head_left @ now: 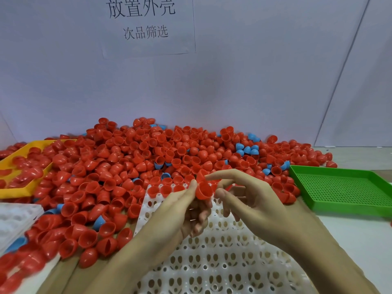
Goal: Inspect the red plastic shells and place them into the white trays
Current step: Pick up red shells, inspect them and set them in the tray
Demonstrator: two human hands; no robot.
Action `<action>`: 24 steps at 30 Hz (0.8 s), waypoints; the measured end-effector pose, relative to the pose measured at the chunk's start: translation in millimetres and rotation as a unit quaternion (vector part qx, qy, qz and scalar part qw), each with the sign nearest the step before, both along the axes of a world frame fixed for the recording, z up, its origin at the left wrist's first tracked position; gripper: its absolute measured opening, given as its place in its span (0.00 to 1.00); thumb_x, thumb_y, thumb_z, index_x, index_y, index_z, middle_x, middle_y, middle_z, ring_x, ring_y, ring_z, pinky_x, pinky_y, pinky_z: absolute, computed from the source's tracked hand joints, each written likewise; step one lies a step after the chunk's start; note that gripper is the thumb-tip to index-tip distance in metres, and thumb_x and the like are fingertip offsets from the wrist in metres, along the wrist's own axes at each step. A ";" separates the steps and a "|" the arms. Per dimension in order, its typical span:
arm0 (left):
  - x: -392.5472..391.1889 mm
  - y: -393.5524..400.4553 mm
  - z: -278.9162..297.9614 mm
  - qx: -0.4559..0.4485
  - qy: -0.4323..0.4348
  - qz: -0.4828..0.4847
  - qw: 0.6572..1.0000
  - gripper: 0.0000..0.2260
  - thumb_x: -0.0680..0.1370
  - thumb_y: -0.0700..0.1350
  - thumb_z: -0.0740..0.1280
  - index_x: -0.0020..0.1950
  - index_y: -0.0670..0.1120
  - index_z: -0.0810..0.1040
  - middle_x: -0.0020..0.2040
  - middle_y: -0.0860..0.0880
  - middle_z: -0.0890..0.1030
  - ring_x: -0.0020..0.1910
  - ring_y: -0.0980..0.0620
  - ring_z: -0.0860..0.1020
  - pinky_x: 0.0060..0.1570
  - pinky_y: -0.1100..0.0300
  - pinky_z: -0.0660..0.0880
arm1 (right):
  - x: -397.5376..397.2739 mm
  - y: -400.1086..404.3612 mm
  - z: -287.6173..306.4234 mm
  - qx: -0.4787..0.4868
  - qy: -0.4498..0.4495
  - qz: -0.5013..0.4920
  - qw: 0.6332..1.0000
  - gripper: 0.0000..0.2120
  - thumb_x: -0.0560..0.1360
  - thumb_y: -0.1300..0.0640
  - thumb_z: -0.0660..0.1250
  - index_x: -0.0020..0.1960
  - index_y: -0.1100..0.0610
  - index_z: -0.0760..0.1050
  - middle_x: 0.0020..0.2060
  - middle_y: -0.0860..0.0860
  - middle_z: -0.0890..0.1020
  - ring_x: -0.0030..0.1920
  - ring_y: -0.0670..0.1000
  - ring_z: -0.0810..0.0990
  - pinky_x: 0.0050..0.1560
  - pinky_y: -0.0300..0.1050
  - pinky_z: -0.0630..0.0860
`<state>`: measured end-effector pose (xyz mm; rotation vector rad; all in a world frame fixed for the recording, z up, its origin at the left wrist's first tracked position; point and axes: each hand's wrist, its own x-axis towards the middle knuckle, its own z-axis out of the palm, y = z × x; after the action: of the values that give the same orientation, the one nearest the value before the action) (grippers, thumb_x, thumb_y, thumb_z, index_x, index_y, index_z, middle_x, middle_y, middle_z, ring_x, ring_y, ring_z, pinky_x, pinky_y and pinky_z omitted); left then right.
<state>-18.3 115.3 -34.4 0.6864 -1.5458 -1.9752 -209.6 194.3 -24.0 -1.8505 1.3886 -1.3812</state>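
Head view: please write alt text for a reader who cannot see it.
Two bare hands hold one red shell over a white tray: the left hand grips it, the right hand is beside it. Behind lies a big pile of red shells, with a green tray at right.

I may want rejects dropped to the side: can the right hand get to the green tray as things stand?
Probably yes. The green tray lies to the right of the right hand, with nothing between them. That hand's fingers hang loose; the red shell is held by the left hand.
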 end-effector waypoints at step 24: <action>72.3 -93.3 -5.4 -0.188 -0.099 0.439 0.873 0.12 0.87 0.47 0.59 0.52 0.44 0.80 0.31 0.50 0.76 0.29 0.51 0.71 0.32 0.54 0.70 | 75.1 -87.8 -2.1 0.072 0.249 -0.031 0.965 0.08 0.82 0.55 0.70 0.59 0.53 0.83 0.45 0.46 0.86 0.37 0.41 0.83 0.42 0.32 0.80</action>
<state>53.9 22.0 -39.8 1.1762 -1.3101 -0.9231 -134.5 106.5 -26.1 -2.1600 1.7426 -0.8359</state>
